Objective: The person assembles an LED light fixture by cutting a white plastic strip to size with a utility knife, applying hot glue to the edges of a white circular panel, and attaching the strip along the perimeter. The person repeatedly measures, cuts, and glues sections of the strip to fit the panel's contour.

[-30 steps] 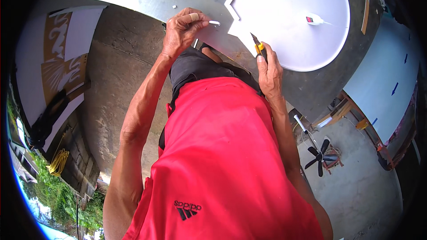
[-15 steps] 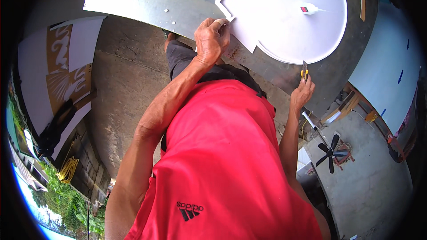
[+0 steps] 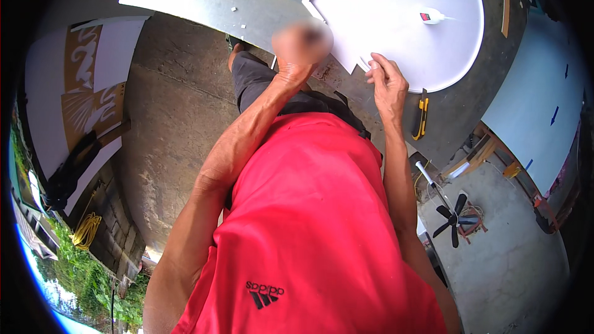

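Note:
A white board [image 3: 396,18] with a rounded outline and a stepped notch lies on the grey metal table. Thin white edging runs along parts of its rim. My left hand [image 3: 300,44] is at the board's stepped left edge, but it is blurred, so its fingers and anything in them cannot be made out. My right hand [image 3: 388,86] is over the near edge beside the notch corner, thumb and forefinger bent and apart close to the edging, with nothing plainly held. A yellow and black utility knife [image 3: 421,116] lies on the table to its right, blade pointing away.
A white glue bottle [image 3: 432,17] lies on the board. Small white scraps [image 3: 243,26] sit on the metal table [image 3: 198,0]. A light blue panel [image 3: 532,105] stands at the right, a black-bladed fan [image 3: 456,218] below it. Brown-patterned panels [image 3: 83,74] are at the left.
My right hand has let go of the utility knife, which now lies on the table, and has moved left to the notch. My left hand has shifted slightly right.

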A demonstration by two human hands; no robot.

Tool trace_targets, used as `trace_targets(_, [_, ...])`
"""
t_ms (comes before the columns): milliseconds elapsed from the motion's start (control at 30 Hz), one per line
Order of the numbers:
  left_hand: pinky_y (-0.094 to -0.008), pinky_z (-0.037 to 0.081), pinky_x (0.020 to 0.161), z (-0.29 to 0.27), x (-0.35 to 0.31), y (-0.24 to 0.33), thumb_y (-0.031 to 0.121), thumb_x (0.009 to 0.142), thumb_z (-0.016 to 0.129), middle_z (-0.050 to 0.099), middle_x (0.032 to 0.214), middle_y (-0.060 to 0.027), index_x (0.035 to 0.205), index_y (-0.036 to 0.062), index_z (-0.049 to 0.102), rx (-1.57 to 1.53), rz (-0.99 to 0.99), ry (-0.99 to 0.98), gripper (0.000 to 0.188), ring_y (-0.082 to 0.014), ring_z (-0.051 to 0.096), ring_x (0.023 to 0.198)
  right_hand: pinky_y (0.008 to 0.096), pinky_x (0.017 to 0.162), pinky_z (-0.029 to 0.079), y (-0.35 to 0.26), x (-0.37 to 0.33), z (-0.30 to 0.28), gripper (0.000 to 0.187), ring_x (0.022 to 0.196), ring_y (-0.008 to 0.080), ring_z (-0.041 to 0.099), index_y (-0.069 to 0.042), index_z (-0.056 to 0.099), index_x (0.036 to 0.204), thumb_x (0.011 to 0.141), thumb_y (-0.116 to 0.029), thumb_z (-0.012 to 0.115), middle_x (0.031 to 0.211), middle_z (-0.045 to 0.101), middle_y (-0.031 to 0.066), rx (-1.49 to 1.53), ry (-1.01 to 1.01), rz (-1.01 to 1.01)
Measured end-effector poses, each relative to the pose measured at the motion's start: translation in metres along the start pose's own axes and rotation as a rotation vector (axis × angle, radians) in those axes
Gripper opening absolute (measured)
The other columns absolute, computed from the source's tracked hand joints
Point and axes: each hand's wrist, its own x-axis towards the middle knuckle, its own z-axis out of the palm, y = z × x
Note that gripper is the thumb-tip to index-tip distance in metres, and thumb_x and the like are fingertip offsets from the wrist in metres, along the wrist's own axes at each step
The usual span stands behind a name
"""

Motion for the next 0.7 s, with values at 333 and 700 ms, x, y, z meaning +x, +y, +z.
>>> trace_targets(333, [-0.0319, 0.059, 0.066, -0.003, 0.003, 0.001, 0.017, 0.078, 0.078, 0.075, 0.076, -0.0170, 0.091, -0.0009, 0.079, -0.099, -0.146, -0.059, 0.022, -0.0200, 0.074, 0.067, 0.0234, 0.055, 0.055, -0.015, 0.064, 0.083, 0.020, 0.064, 0.0082, 0.065, 0.000, 0.076, 0.109, 0.091, -0.009, 0.074, 0.083, 0.070, 0.0042, -0.131, -0.116, -0.185])
trace_targets(700, [-0.0282, 0.059, 0.067, -0.022, 0.029, -0.019, 0.012, 0.081, 0.076, 0.076, 0.077, -0.0116, 0.098, 0.0011, 0.080, -0.115, 0.007, -0.330, 0.021, -0.0143, 0.072, 0.066, 0.0235, 0.056, 0.055, -0.026, 0.060, 0.087, 0.017, 0.065, 0.0099, 0.068, 0.002, 0.076, 0.101, 0.087, -0.007, 0.076, 0.080, 0.073, 0.0061, 0.174, -0.089, 0.081])
